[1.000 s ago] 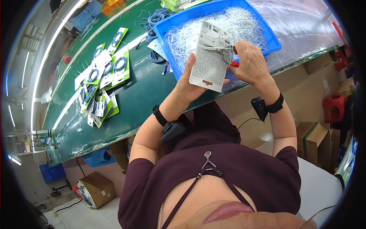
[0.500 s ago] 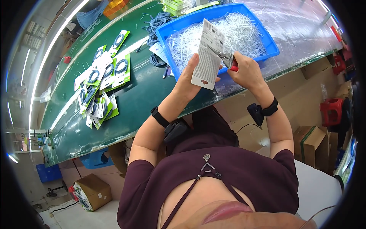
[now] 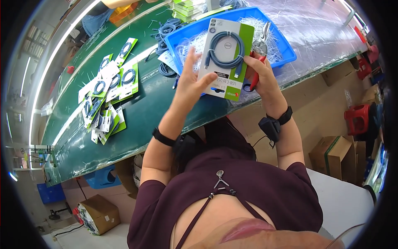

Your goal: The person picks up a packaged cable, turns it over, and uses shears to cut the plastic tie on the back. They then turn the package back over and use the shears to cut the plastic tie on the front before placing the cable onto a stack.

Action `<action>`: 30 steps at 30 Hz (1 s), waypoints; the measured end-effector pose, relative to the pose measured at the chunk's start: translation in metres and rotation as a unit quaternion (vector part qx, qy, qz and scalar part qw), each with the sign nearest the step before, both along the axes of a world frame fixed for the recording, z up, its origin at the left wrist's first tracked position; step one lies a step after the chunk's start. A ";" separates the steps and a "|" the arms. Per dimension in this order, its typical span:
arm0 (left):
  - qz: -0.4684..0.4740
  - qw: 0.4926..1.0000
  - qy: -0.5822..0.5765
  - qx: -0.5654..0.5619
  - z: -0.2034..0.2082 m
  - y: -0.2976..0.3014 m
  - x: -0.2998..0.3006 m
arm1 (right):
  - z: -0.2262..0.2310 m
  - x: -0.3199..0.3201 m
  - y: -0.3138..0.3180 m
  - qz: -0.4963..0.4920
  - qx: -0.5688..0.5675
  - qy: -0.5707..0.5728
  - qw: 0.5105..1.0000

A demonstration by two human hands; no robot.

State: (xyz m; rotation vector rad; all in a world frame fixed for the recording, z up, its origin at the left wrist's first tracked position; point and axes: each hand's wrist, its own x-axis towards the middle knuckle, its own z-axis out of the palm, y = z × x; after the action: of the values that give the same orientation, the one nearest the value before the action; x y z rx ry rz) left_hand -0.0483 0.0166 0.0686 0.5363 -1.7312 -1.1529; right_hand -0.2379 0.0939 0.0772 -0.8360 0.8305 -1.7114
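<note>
Upright in front of me is a white-and-green packaging card (image 3: 246,39), its front toward me, with a coiled blue-grey cable (image 3: 211,47) tied onto it. My right hand (image 3: 265,76) pinches the card's right edge under the thumb. That same hand also holds a pair of red-handled cutters (image 3: 260,45), metal jaws pointing up and away. At the card's left side, my left hand (image 3: 190,83) has its fingers stretched and apart, while its thumb lies over the card's lower left edge. Behind the card stands a blue tray (image 3: 286,59) of thin clear plastic strips (image 3: 271,45).
Several carded cables (image 3: 108,89) lie heaped on the green table (image 3: 151,101) to the left. Loose cable coils (image 3: 168,31) sit left of the tray, and stacked green-and-white cards (image 3: 186,9) stand beyond. A red stool (image 3: 356,118) and cardboard box (image 3: 331,155) are at right.
The card has turned from its printed back to its cable side. My right hand now grips the card's edge along with the cutters, and my left fingers have spread away from it.
</note>
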 end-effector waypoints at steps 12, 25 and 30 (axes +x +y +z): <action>-0.233 0.894 0.172 0.341 -0.028 -0.002 0.013 | 0.030 0.002 0.029 -0.318 0.056 0.703 0.634; -0.139 0.978 0.103 0.118 -0.046 -0.003 0.009 | 0.039 0.011 0.028 -0.295 0.083 0.720 0.623; -0.133 0.981 0.114 0.088 -0.047 -0.002 0.010 | 0.039 0.015 0.029 -0.292 0.081 0.707 0.639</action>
State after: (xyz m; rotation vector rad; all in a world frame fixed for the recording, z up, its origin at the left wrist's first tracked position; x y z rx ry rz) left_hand -0.0381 0.0149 0.0219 0.2670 -1.5416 -1.5065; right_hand -0.2232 0.1226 0.1166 -1.9512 2.4745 -1.1044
